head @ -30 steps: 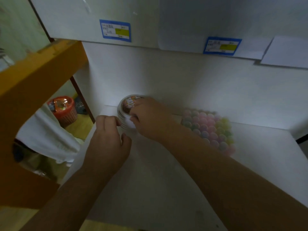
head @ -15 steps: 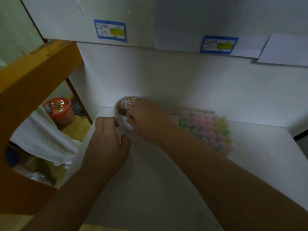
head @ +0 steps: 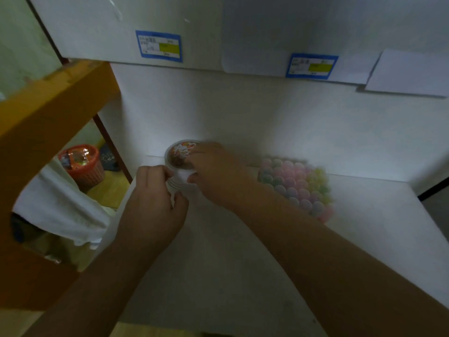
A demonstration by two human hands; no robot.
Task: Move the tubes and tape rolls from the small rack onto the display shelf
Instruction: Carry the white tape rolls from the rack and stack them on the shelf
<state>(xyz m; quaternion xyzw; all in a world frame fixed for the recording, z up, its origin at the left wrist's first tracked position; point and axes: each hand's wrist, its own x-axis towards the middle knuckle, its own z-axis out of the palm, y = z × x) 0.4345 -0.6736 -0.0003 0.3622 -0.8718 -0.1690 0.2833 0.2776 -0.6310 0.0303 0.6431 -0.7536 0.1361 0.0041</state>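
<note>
The white display shelf (head: 243,263) is stretching out beneath and around the grip, its back wall rising just beyond. Right of the grip, a clear pack of pastel balls (head: 296,183) is lying flat on the shelf. Far to the left and below, an orange basket (head: 82,169) is sitting on the floor, holding packets. Both hands are steadying a stack of tape rolls (head: 181,164) near the shelf's back left corner, probably to keep it from toppling: the left hand (head: 153,205) is pinching its side, the right hand (head: 218,176) clasping its top edge.
</note>
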